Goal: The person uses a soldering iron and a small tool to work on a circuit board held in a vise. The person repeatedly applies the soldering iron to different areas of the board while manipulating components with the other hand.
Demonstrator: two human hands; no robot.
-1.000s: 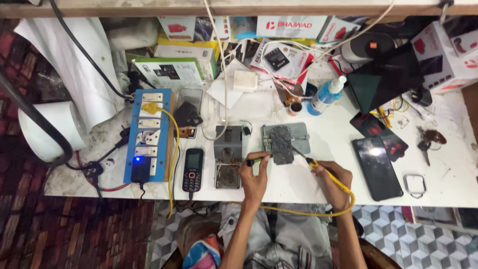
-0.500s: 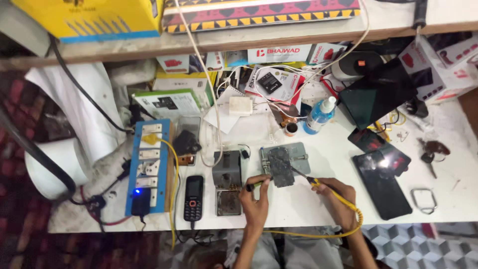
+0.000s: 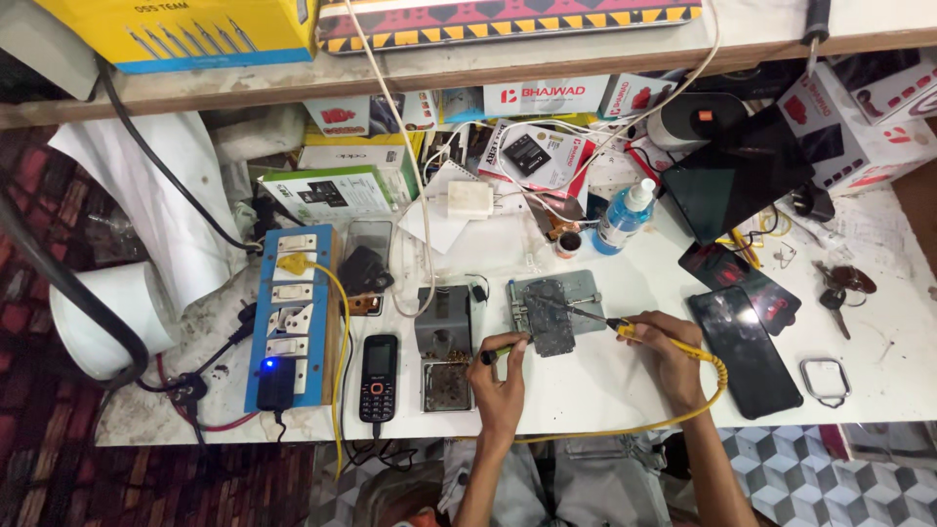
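A grey metal holder plate (image 3: 552, 296) with a dark circuit board (image 3: 549, 322) clamped on it lies at the middle of the white table (image 3: 625, 390). My right hand (image 3: 672, 349) grips a yellow-handled soldering iron (image 3: 625, 330) whose tip rests on the board. A yellow cord (image 3: 683, 410) runs from it along the table's front edge. My left hand (image 3: 502, 376) holds a thin green-tipped tool (image 3: 494, 354) pointed at the board's lower left corner.
A grey soldering stand with a tip-cleaner tray (image 3: 444, 337) sits left of the board, then a black keypad phone (image 3: 379, 376) and a blue switchboard (image 3: 293, 317). A black smartphone (image 3: 744, 349) lies right of my right hand. A blue bottle (image 3: 625, 215), boxes and cables crowd the back.
The view has tilted up, showing the shelf above. Both hands stay at the board, with the iron's tip still on it.
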